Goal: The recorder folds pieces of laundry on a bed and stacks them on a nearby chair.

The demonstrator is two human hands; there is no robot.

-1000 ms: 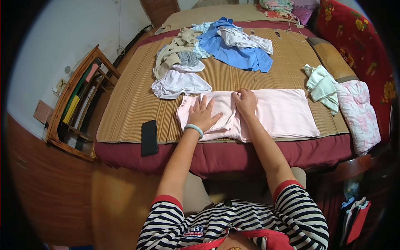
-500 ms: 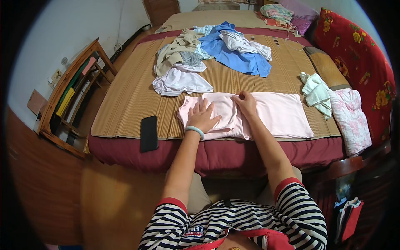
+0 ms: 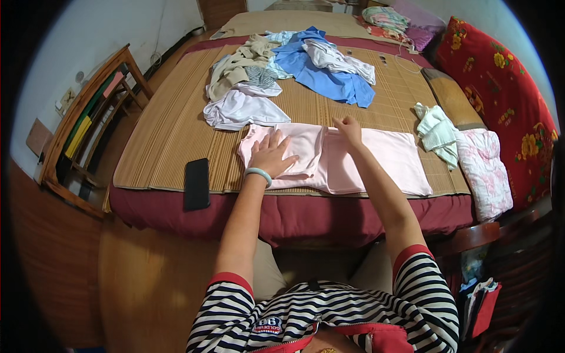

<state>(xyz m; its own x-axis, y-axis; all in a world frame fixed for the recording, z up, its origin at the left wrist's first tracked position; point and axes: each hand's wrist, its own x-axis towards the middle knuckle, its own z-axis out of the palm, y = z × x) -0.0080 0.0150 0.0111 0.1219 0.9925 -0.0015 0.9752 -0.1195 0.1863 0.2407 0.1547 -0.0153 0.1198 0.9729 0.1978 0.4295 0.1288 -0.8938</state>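
While left fingers (image 3: pixel 274 141) splay on pink garment (image 3: pixel 394 159) — right fingers (image 3: pixel 339 123) curled.

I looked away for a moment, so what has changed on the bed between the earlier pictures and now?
The right hand has let go of the pink garment and moved slightly right, seemingly raised. The left hand stays flat on the garment; the phone and heaped clothes lie as before.

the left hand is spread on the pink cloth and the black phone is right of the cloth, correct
No: the black phone lies left of the pink cloth, as the head view shows. The left hand is spread on the cloth.
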